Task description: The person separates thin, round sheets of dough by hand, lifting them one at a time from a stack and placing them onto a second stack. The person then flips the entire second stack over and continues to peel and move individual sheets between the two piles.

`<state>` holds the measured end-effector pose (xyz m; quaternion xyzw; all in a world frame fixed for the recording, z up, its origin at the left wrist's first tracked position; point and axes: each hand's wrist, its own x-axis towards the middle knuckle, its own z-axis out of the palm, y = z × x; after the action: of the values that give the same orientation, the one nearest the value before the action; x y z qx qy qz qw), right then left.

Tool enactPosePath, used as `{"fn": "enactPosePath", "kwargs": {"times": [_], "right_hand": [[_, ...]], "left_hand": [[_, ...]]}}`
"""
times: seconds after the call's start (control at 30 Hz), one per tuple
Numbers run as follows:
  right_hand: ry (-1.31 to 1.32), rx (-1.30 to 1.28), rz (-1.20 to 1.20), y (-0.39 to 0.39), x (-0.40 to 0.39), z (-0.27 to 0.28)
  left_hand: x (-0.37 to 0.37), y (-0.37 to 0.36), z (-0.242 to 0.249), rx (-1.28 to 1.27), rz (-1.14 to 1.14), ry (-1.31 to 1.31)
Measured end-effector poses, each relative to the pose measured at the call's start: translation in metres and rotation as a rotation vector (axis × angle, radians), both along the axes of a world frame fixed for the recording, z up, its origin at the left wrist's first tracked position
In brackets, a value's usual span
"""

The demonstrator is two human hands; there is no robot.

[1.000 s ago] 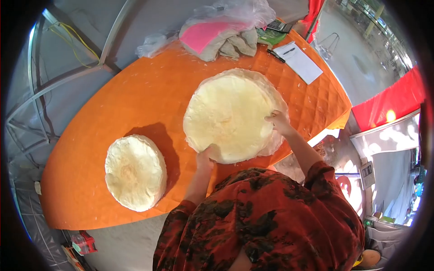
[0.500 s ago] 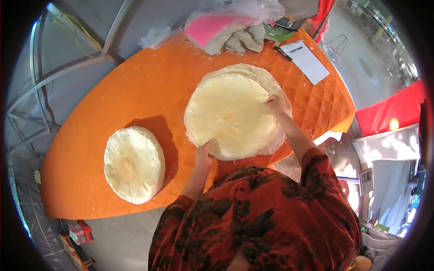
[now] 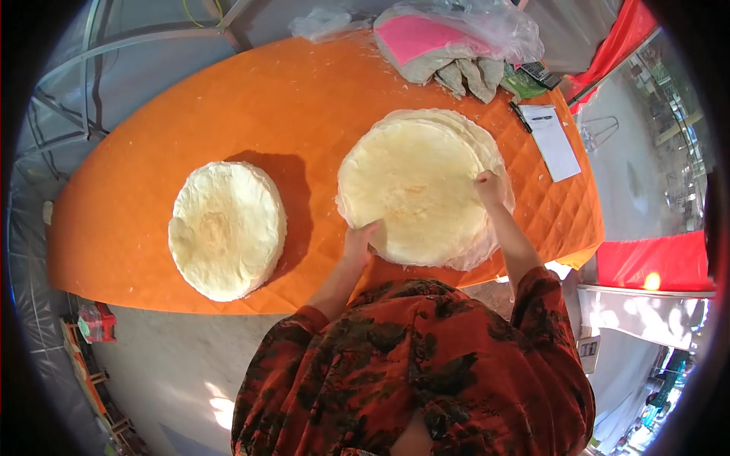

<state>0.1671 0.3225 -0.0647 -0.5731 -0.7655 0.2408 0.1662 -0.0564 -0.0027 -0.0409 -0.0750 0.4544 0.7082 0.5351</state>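
A wide stack of thin round flatbreads (image 3: 411,190) lies on the orange-covered table in front of me. My left hand (image 3: 359,243) is at its near left rim, thumb over the top sheet and the other fingers mostly hidden at the edge. At the right side, my right hand (image 3: 489,188) pinches the edge of the upper flatbread with curled fingers. Further sheets stick out beyond the top one on the right and far side. A second, smaller and thicker stack of flatbreads (image 3: 226,232) sits to the left, apart from both hands, its top sheet dented in the middle.
The orange quilted cloth (image 3: 319,83) covers the table. At the far side lies a pink and beige cloth bundle (image 3: 426,45) under clear plastic. A notepad (image 3: 553,148) with a pen is at the right, near a calculator (image 3: 540,74). A red crate (image 3: 97,321) stands on the floor.
The view has turned, so table and stacks appear shifted. Both hands remain at the large stack's left and right edges, with little movement against it.
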Motion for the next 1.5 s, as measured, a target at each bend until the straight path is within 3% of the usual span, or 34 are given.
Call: {"fn": "enactPosePath", "kwargs": {"times": [0.1, 0.37, 0.47, 0.57, 0.67, 0.73, 0.8, 0.87, 0.97, 1.07, 1.5], "right_hand": [[-0.049, 0.037, -0.061, 0.008, -0.002, -0.009], [0.049, 0.135, -0.098, -0.029, -0.027, 0.069], [-0.082, 0.147, -0.038, -0.013, -0.011, 0.03], [-0.198, 0.747, -0.131, -0.037, -0.028, 0.044], [0.212, 0.297, 0.225, -0.075, -0.062, 0.074], [0.351, -0.001, 0.539, -0.106, -0.086, 0.063], [0.33, -0.137, 0.623, -0.161, -0.113, 0.076], [0.255, -0.012, 0.757, -0.204, -0.131, 0.1], [0.061, 0.057, 0.79, -0.227, -0.144, 0.11], [0.062, -0.089, 0.771, -0.218, -0.143, 0.1], [-0.125, 0.188, 0.827, -0.235, -0.153, 0.092]], "left_hand": [[0.0, 0.001, -0.003, 0.021, 0.007, 0.007], [0.0, -0.002, -0.002, 0.069, 0.044, 0.005], [0.002, 0.0, -0.01, 0.071, 0.077, 0.063], [0.0, -0.001, -0.023, 0.122, 0.051, 0.052], [-0.008, -0.008, 0.006, 0.21, 0.082, -0.287], [-0.009, -0.007, 0.011, 0.198, 0.056, -0.236], [-0.009, -0.006, 0.021, 0.251, 0.025, -0.256], [-0.013, -0.008, 0.033, 0.368, 0.001, -0.337], [-0.015, -0.008, 0.027, 0.331, -0.012, -0.327], [-0.016, -0.005, 0.019, 0.257, -0.053, -0.275], [-0.019, 0.001, 0.016, 0.194, -0.047, -0.102]]}}
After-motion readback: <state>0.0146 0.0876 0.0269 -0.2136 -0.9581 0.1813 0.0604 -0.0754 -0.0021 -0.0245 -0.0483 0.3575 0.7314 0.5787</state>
